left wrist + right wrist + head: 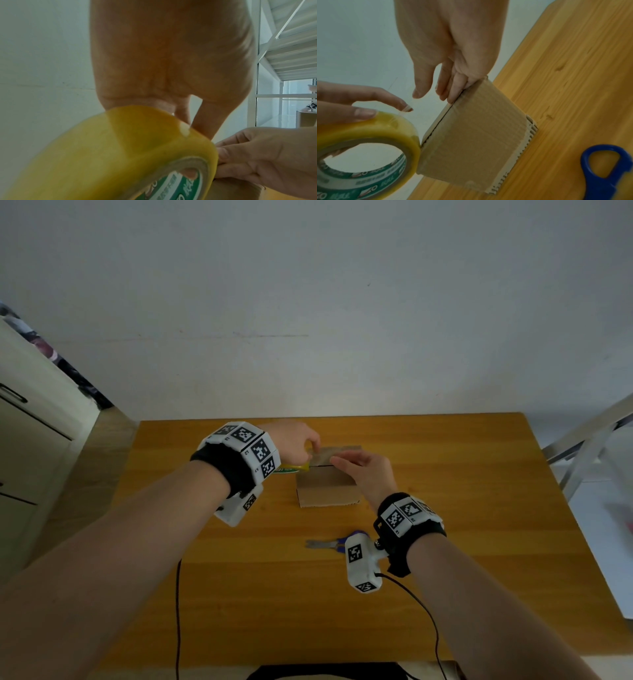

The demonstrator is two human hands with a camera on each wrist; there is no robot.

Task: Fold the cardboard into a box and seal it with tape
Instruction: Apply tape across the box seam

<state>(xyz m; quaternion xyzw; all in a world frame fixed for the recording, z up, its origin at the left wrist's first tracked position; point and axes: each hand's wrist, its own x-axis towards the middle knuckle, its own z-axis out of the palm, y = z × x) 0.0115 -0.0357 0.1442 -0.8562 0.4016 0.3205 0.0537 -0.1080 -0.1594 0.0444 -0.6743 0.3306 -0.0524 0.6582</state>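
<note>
Sealing the small brown cardboard box (327, 484) mid-table: left hand (294, 445) gripping the yellowish tape roll (366, 147) against its left edge, right hand (366, 470), fingers straight, pressing its top; best keeping tape taut.

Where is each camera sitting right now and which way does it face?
Head: worn on the head, looking forward and down at the table; both forearms, left hand, right hand.
Left wrist: along the left hand's palm at the tape roll in its grip.
Right wrist: along the right hand, fingers on the cardboard box; scissors beside.
Both wrist views share the tape roll, box and the other hand.
</note>
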